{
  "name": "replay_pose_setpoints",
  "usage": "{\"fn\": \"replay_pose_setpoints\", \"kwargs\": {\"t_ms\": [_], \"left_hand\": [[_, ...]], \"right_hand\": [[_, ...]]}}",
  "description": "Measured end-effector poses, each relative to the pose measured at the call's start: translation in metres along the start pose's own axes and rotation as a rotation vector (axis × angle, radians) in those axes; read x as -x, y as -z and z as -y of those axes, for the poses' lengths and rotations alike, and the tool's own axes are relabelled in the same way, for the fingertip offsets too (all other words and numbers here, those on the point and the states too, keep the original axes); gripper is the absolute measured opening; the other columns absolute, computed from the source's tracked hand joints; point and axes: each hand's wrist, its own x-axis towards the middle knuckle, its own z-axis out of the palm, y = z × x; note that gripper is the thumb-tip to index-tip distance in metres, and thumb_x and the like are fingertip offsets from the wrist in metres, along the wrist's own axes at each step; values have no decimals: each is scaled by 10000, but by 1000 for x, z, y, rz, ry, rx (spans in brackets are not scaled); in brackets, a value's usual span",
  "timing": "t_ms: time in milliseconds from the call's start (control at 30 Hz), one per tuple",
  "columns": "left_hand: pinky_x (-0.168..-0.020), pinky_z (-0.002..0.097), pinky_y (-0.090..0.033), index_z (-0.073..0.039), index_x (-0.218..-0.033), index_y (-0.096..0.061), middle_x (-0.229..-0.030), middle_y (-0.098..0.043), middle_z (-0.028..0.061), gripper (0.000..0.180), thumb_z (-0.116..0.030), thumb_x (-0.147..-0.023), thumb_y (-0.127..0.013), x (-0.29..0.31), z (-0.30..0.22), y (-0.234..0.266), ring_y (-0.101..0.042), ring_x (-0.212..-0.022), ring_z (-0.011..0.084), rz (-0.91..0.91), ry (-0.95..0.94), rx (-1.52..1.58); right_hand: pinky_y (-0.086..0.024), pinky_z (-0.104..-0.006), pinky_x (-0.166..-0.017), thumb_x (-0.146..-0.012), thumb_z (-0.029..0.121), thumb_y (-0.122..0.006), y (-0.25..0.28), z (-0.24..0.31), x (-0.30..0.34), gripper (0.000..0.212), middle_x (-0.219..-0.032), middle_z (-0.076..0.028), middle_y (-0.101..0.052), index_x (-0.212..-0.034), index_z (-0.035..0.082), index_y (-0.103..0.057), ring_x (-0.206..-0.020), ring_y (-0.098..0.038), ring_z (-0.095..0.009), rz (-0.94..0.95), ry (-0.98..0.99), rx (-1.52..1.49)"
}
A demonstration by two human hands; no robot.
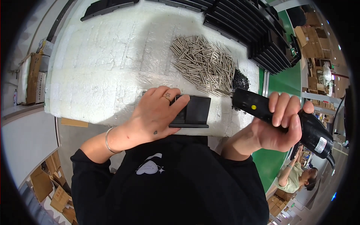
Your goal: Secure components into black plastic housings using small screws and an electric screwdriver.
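My left hand (155, 112) lies over the left part of a flat black plastic piece (198, 109). Its fingers press on the far side and its thumb shows at the near edge, so the left end of the piece is hidden. My right hand (283, 122) is wrapped round a black electric screwdriver (249, 105) with a cord at its back end. The screwdriver's bit points left, above the near edge of a heap of slim silver metal pins (206, 63). Beside the heap lies a small pile of tiny black screws (240, 80).
White foam sheeting (97, 63) covers the table. Rows of stacked black plastic parts (240, 26) stand at the far right, and another black part (107, 8) lies far left. A green surface (268, 165) runs along the right. Another person (298, 176) sits beyond it.
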Motion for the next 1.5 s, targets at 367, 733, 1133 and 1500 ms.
{"fn": "replay_pose_setpoints", "kwargs": {"t_ms": [367,733,1133,1500], "left_hand": [[-863,311,-514,30,-1322,-454,-1068,-647,121,617,-310,-847,-654,3,77,80,-642,-919,173,-291,506,1556],[-912,370,-474,-86,-1148,-544,-1096,-657,172,655,-295,-605,-845,-77,258,189,-623,-1045,316,-437,363,-206],[-889,390,-470,-72,-1137,-574,-1005,-609,132,617,-226,-589,-813,80,164,136,-596,-968,317,-411,805,-407],[-1077,404,-359,-53,-1352,-446,-1369,-476,199,858,-215,-604,-834,-40,222,163,-421,-1293,359,-48,226,-338]], "right_hand": [[-320,-256,-608,-855,92,-510,49,18,18,286,-653,22,-373,-1136,59,-469,-560,-392,-83,-315,73,164],[-346,-247,-581,-834,86,-557,48,21,30,320,-645,1,-400,-1134,29,-461,-511,-381,-86,-405,76,221],[-362,-252,-607,-862,61,-554,90,32,40,293,-707,-13,-440,-1134,29,-450,-549,-403,-89,-466,32,344],[-372,-245,-550,-824,55,-558,48,18,14,312,-644,-8,-409,-1107,39,-428,-489,-374,-85,-401,98,259]]}}
